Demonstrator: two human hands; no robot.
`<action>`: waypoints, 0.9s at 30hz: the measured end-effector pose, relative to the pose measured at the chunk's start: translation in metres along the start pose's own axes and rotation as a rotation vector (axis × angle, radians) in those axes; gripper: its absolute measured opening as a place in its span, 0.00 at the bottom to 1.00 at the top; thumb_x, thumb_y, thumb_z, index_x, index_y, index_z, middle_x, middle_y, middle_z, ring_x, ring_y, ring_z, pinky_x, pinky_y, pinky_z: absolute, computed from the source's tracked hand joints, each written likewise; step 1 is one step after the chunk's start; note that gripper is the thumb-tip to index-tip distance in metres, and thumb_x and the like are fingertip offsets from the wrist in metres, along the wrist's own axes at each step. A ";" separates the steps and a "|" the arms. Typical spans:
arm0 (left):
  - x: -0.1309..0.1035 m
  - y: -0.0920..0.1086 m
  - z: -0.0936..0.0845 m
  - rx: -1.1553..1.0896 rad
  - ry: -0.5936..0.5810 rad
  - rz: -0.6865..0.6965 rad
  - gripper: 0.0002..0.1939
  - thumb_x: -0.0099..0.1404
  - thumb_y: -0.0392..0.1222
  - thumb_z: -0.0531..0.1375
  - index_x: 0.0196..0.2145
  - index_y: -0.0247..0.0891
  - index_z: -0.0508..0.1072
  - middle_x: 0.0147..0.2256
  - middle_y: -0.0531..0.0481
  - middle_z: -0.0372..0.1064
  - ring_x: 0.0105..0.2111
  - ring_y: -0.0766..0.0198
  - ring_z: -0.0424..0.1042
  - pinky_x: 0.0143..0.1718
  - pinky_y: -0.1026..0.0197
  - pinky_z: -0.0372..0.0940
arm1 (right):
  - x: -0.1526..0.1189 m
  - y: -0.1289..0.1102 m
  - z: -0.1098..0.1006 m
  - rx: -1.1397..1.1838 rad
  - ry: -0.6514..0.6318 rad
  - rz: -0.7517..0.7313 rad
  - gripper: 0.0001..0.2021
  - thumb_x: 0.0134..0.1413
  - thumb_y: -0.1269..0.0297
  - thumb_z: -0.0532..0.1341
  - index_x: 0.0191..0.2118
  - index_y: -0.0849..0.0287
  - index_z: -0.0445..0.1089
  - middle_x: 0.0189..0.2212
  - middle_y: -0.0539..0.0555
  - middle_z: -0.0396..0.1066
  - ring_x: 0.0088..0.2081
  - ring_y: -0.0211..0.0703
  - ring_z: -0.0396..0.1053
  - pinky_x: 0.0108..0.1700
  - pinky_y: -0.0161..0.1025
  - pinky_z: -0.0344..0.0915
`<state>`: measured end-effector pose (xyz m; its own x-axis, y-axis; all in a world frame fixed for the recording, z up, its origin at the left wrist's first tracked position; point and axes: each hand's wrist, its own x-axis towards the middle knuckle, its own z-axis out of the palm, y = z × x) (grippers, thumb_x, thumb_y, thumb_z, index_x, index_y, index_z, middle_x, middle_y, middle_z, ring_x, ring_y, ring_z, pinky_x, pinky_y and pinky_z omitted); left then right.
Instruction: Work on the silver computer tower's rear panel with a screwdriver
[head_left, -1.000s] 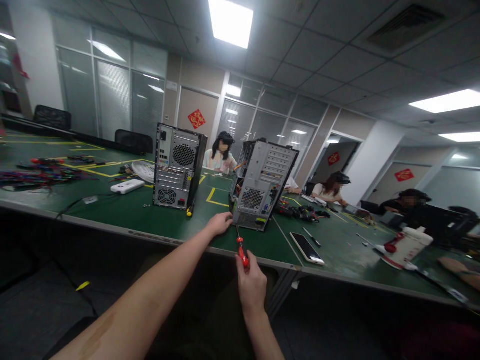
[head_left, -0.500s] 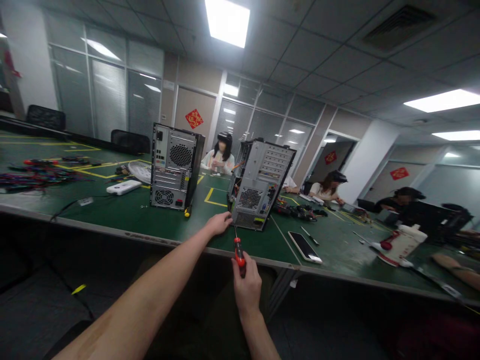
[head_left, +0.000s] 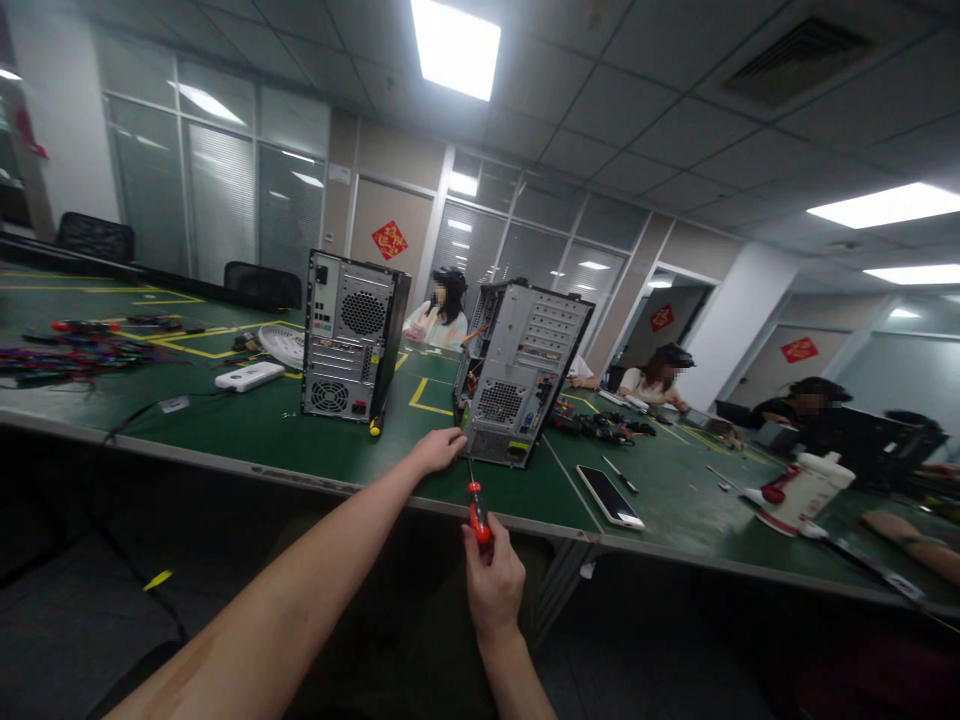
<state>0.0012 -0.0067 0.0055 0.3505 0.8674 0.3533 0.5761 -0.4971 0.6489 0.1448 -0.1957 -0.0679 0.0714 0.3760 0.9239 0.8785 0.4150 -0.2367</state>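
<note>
A grey computer tower case (head_left: 529, 370) stands on the green table with its rear panel towards me. My left hand (head_left: 439, 451) is at its lower left edge, the fingers closed together; whatever they pinch there is hidden. In my right hand (head_left: 495, 588), below the table edge line, is a screwdriver (head_left: 478, 512) with a red and black handle. Its thin shaft points up to the bottom left corner of that case, close by my left fingertips. I cannot make out whether the tip sits in a screw.
A second tower case (head_left: 349, 335) stands left, a yellow-ended tool (head_left: 376, 426) at its foot. A phone (head_left: 609, 496) and a thin pen-like tool (head_left: 619, 474) lie right, near a white cup (head_left: 808, 492). Cables (head_left: 75, 358) heap far left. Several people sit across the table.
The screwdriver and my right hand have shifted slightly down. My left hand stays at the case edge. The person across the table has turned their head to the side.
</note>
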 end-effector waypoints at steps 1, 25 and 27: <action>0.000 0.000 0.000 -0.008 0.003 0.006 0.17 0.72 0.51 0.50 0.39 0.41 0.75 0.33 0.49 0.76 0.34 0.60 0.73 0.36 0.63 0.61 | 0.000 0.000 -0.001 -0.005 0.000 0.003 0.19 0.66 0.55 0.60 0.50 0.67 0.72 0.30 0.57 0.77 0.26 0.40 0.74 0.29 0.34 0.68; 0.002 -0.003 -0.002 -0.076 0.032 0.049 0.20 0.70 0.54 0.50 0.33 0.39 0.75 0.28 0.49 0.75 0.32 0.60 0.72 0.37 0.62 0.63 | 0.007 -0.001 -0.012 -0.109 -0.057 -0.071 0.16 0.68 0.64 0.56 0.57 0.58 0.72 0.32 0.55 0.71 0.31 0.39 0.71 0.34 0.35 0.68; 0.002 -0.003 -0.002 -0.083 0.034 0.050 0.21 0.69 0.55 0.50 0.32 0.39 0.75 0.28 0.49 0.75 0.32 0.59 0.72 0.37 0.61 0.63 | 0.008 -0.005 -0.012 -0.103 -0.053 -0.061 0.18 0.67 0.65 0.56 0.59 0.58 0.71 0.33 0.56 0.71 0.32 0.39 0.72 0.35 0.35 0.69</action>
<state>-0.0016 -0.0037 0.0057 0.3511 0.8426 0.4084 0.4952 -0.5372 0.6827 0.1472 -0.2049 -0.0558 -0.0061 0.3976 0.9175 0.9247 0.3516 -0.1462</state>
